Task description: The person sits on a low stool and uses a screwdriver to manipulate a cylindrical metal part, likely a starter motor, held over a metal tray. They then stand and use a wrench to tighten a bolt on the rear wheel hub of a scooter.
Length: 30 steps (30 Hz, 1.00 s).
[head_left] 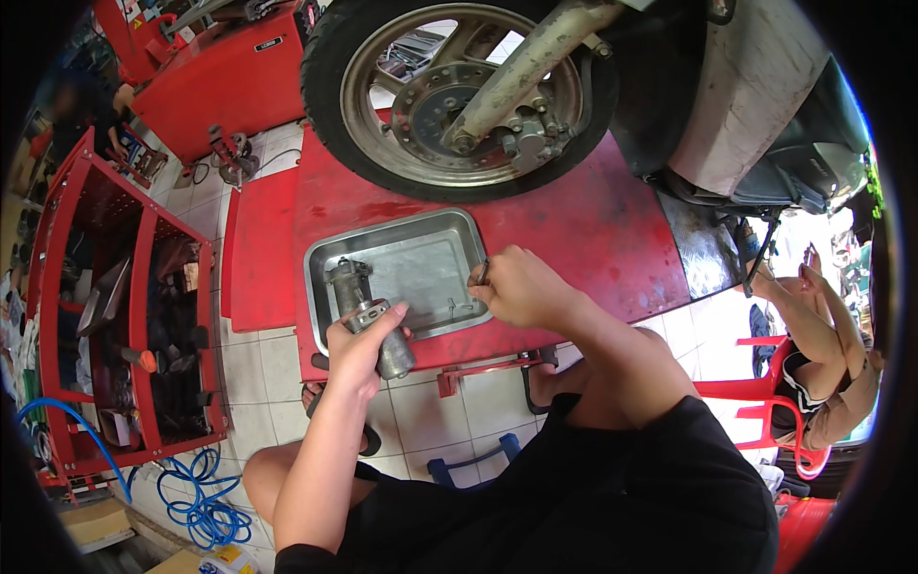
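My left hand is wrapped round a grey cylindrical metal part, which looks like a small motor. Its bracket-like upper end leans over the left side of a shallow metal tray, and its rounded lower end sticks out past the tray's near rim. Above the tray's right rim, my right hand is closed in a pinch on a small dark piece, mostly hidden by the fingers. A few small bolts lie on the tray's floor near its right front.
The tray rests on a red lift platform, below a motorcycle's front wheel. A red tool cart stands at left, with a coiled blue hose nearby. On the right, another person sits by a red chair.
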Motion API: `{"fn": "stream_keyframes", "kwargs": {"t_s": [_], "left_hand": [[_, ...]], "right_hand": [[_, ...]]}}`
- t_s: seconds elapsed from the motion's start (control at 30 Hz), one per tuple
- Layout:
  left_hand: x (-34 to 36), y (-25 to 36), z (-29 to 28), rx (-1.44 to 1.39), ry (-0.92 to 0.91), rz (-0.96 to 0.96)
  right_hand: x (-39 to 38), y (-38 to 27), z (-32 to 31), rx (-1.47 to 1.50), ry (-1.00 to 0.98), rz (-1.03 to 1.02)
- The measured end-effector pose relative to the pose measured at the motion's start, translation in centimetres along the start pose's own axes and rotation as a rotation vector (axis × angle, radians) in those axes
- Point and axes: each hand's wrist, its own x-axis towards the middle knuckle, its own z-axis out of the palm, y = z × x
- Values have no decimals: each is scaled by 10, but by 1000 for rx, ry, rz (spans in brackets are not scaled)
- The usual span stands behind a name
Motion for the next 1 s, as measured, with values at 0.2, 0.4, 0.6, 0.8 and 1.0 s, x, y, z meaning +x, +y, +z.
{"fn": "stream_keyframes", "kwargs": {"t_s": [0.2, 0.4, 0.6, 0.8, 1.0], "left_hand": [[-1, 2, 1, 5, -1, -7], [0, 4, -6, -4, -1, -7], [4, -2, 2, -19, -55, 47], [14, -9, -24, 10, 87, 21], [18, -15, -10, 18, 58, 17]], "right_hand": [[0, -1, -4, -45, 17, 30], [3, -16, -8, 27, 114, 57], [-2, -11, -14, -28, 336, -95], [19, -32, 7, -67, 230, -127], [3, -28, 6, -2, 366, -185]]}}
